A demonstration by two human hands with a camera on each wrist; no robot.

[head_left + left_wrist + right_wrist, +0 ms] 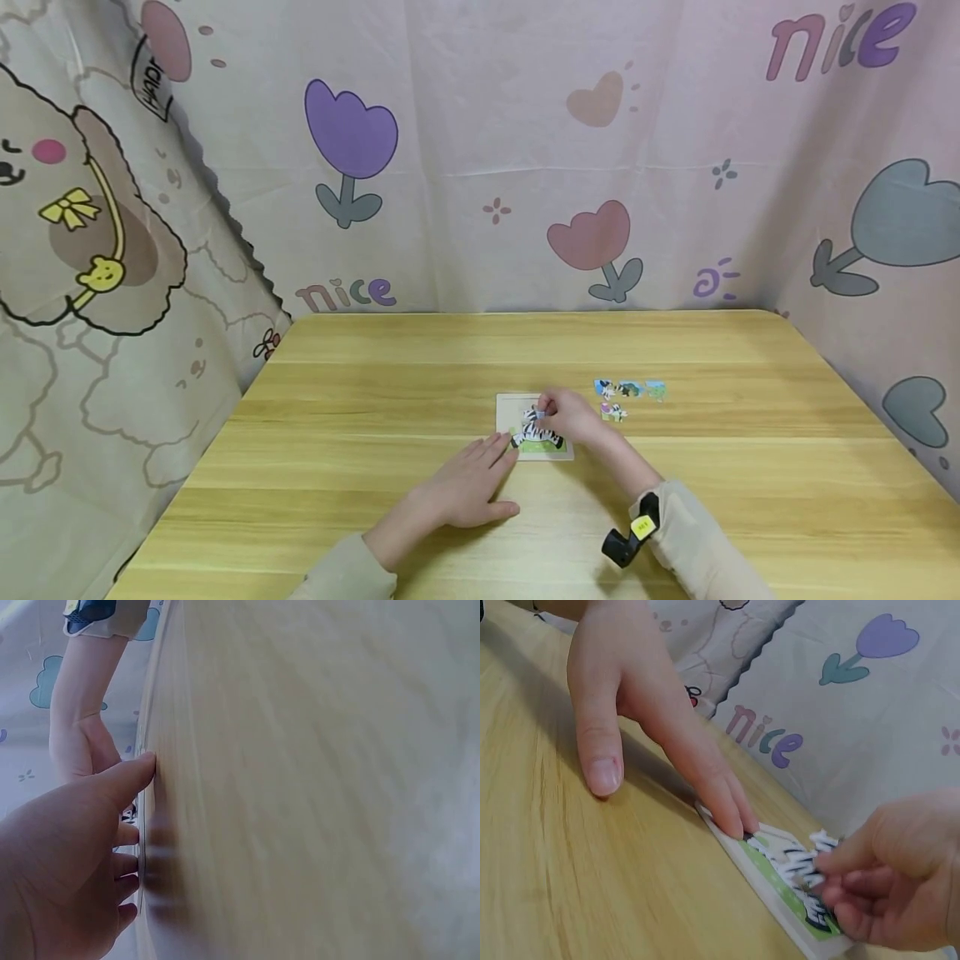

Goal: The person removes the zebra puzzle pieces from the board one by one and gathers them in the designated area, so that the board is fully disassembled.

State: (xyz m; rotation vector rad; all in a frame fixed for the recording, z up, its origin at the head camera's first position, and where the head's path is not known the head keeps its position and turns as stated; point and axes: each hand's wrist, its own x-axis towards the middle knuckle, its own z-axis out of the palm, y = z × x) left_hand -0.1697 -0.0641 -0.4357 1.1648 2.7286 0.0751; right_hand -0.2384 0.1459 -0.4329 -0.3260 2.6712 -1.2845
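Left hand [471, 490] — fingers straight, thumb spread, fingertips on the puzzle board's [508, 410] left side | right hand [572, 416] over the board, pinching a black-and-white piece [823, 841] | board flat on tabletop [375, 383] | right-wrist view shows the piece jutting past the thumb — head view alone shows loose pieces [630, 389] beyond
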